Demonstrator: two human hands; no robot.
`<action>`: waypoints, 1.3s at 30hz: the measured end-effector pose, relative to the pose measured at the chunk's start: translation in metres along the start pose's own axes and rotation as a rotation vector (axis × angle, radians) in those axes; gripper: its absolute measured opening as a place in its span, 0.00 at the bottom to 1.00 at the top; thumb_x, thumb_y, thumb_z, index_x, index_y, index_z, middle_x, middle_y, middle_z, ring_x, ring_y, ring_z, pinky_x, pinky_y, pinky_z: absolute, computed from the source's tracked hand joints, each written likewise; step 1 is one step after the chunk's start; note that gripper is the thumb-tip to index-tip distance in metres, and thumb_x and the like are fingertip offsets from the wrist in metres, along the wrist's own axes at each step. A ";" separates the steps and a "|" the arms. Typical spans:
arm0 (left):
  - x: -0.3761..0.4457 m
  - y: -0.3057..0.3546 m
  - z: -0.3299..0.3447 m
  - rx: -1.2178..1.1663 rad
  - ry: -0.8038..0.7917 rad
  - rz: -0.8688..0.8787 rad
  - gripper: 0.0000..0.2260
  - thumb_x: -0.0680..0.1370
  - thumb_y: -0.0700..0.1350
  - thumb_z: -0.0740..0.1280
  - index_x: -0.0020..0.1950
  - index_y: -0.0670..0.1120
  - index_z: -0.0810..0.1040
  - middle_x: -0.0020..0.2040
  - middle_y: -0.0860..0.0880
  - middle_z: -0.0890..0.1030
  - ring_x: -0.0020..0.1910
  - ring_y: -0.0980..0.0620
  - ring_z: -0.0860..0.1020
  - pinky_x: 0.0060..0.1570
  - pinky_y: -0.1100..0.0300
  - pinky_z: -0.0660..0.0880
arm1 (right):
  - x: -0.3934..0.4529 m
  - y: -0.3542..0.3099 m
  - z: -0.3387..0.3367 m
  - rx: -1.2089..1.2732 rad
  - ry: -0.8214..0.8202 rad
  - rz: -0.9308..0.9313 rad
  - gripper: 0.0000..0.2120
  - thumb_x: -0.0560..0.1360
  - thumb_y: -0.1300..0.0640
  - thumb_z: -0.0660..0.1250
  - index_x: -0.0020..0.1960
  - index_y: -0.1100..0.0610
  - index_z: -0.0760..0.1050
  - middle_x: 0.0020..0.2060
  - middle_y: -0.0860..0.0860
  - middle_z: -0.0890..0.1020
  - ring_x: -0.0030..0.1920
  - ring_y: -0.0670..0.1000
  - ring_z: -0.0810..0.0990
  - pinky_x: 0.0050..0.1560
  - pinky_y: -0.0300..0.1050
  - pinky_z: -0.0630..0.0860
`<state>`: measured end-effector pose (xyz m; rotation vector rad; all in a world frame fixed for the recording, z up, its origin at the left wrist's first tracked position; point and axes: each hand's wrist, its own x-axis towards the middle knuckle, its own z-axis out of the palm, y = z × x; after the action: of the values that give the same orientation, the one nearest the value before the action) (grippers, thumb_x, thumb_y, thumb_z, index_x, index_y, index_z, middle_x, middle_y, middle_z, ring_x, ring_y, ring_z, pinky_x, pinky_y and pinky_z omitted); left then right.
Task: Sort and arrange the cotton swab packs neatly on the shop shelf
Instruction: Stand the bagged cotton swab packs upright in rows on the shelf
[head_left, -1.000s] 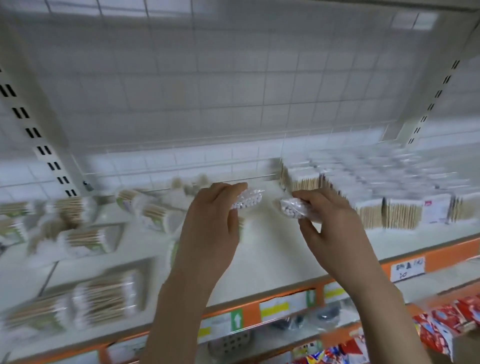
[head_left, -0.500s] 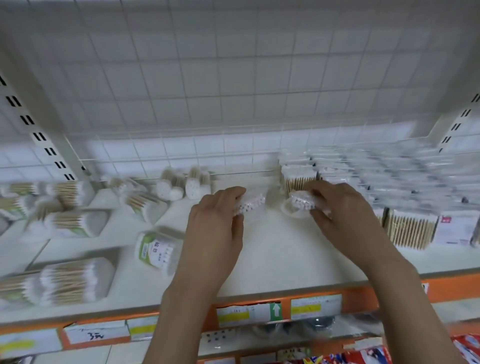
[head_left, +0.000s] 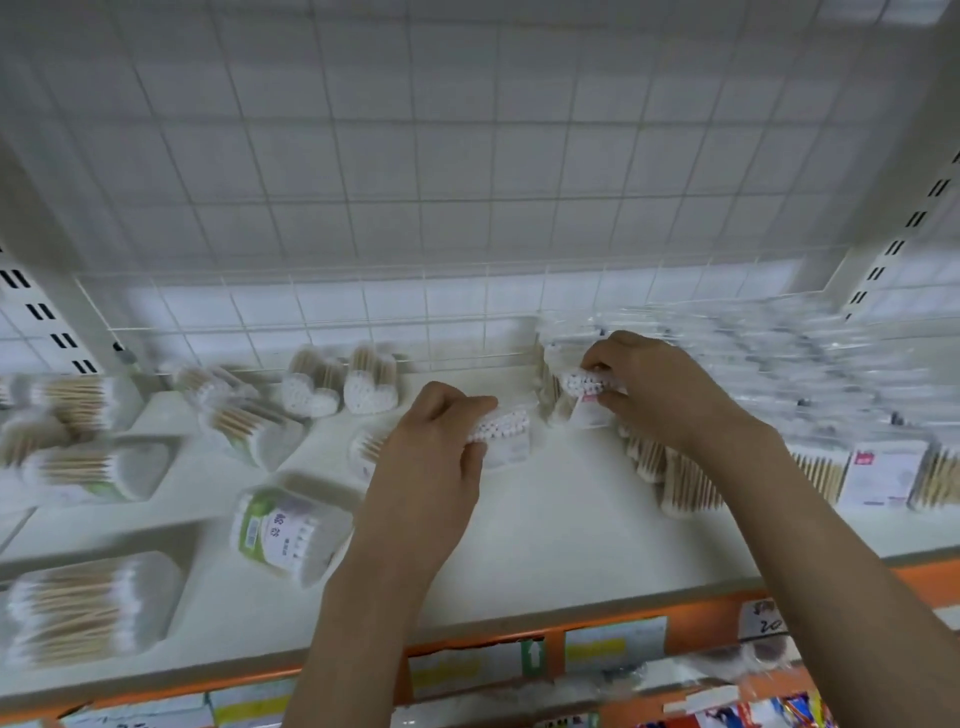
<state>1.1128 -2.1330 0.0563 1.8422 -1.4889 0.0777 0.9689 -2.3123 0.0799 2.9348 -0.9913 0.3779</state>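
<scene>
The left hand (head_left: 431, 457) is curled around a small clear pack of cotton swabs (head_left: 503, 431), with the white tips showing past the thumb. It holds the pack just above the middle of the white shelf (head_left: 545, 540). The right hand (head_left: 660, 389) pinches a second swab pack (head_left: 587, 387) and holds it against the left end of the neat rows of packs (head_left: 779, 374) at the right side of the shelf. The two hands are apart, each gripping its own pack.

On the left side of the shelf more packs lie loose and turned every which way (most look blurry). A pack with a green label (head_left: 288, 530) lies flat near the left forearm. Two heart-shaped packs (head_left: 343, 389) sit near the wire grid back (head_left: 467, 156). An orange price strip (head_left: 649, 629) runs along the shelf's front edge.
</scene>
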 end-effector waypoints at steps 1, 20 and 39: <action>0.001 0.001 0.001 0.004 -0.006 -0.007 0.16 0.71 0.32 0.70 0.57 0.41 0.79 0.50 0.47 0.77 0.41 0.59 0.70 0.44 0.85 0.60 | 0.003 0.004 0.001 -0.047 -0.013 -0.016 0.15 0.75 0.59 0.64 0.61 0.53 0.72 0.56 0.50 0.77 0.56 0.53 0.74 0.53 0.43 0.67; 0.017 0.033 0.050 0.146 -0.105 -0.041 0.12 0.73 0.36 0.66 0.54 0.45 0.80 0.54 0.50 0.76 0.51 0.49 0.74 0.52 0.58 0.70 | 0.020 0.021 0.013 -0.012 -0.112 -0.088 0.20 0.74 0.59 0.64 0.65 0.52 0.69 0.58 0.49 0.76 0.58 0.52 0.74 0.55 0.41 0.65; 0.065 0.045 0.104 0.297 -0.143 -0.032 0.14 0.76 0.39 0.61 0.59 0.48 0.77 0.55 0.50 0.75 0.53 0.48 0.71 0.53 0.57 0.68 | -0.043 0.054 -0.013 0.195 0.111 0.003 0.16 0.79 0.56 0.58 0.65 0.55 0.71 0.57 0.51 0.78 0.60 0.52 0.72 0.60 0.44 0.68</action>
<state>1.0537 -2.2480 0.0360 2.1457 -1.6143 0.1622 0.9006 -2.3291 0.0791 3.0413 -0.9975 0.6658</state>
